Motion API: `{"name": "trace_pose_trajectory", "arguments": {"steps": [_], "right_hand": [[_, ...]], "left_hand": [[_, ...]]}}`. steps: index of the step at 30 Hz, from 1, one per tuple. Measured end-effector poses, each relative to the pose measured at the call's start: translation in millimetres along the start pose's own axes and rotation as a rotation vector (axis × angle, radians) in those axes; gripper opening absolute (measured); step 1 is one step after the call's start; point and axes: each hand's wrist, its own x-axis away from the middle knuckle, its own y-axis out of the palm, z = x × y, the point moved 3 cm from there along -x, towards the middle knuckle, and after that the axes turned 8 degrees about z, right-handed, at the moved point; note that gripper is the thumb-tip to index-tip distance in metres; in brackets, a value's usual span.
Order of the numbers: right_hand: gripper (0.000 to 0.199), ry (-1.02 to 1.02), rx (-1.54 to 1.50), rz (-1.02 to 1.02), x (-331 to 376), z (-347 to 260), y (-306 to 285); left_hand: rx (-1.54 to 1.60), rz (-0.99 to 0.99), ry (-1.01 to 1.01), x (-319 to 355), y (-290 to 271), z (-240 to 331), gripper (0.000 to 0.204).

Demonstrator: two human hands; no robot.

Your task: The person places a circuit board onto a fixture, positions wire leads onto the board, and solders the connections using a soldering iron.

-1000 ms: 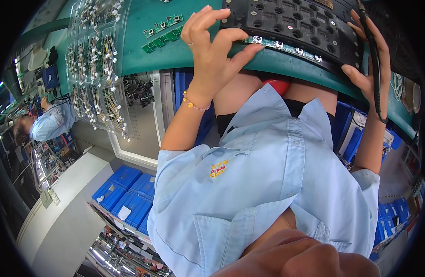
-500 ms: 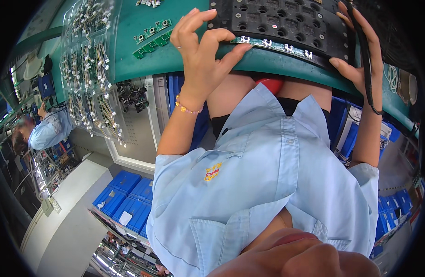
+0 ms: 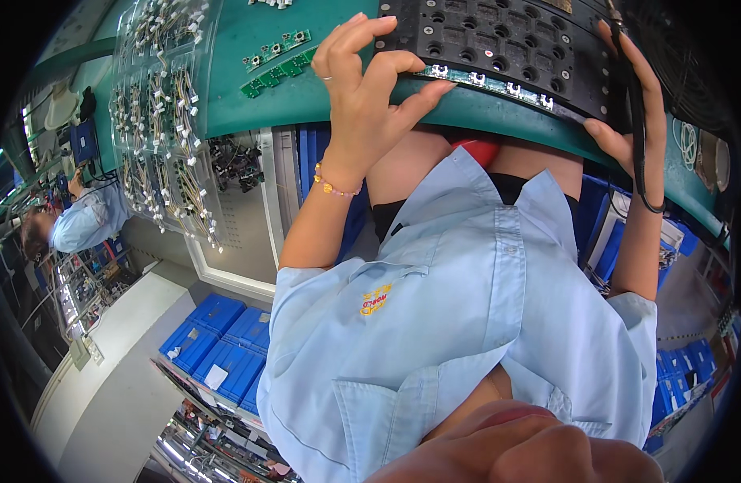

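A narrow green circuit board strip (image 3: 495, 85) with several small buttons lies along the near edge of a black fixture (image 3: 540, 52) full of round holes. My left hand (image 3: 366, 109) pinches the strip's left end between thumb and index finger, its other fingers raised. At the fixture's right end is my right hand (image 3: 635, 109), fingers stretched out along the side and thumb by the near corner. A black cord (image 3: 638, 121) runs down across that hand to the wrist.
Left of the fixture, more green circuit boards (image 3: 278, 60) lie on the green mat (image 3: 233, 105). A clear tray (image 3: 157, 121) of wired connectors hangs over the bench's left part. Blue bins (image 3: 217, 350) stand behind me. Far left, another person (image 3: 89, 217) sits.
The view has shifted a little, so bench, fixture and hands sit slightly further right. My left hand keeps its pinch at the strip's left end; my right stays at the fixture's right end.
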Motion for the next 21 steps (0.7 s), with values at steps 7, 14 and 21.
{"name": "trace_pose_trajectory", "arguments": {"steps": [7, 14, 21], "right_hand": [[0.077, 0.009, 0.033, 0.107, 7, 1, -3], [0.060, 0.127, 0.012, 0.152, 9, 0, 1], [0.049, 0.152, 0.062, 0.215, 18, 1, -14]], "left_hand": [[0.000, 0.073, -0.040, 1, -3, -3, 0.035], [-0.061, 0.234, -0.255, 5, -13, -6, 0.027], [-0.049, 0.168, -0.322, -25, -29, -39, 0.012]]}}
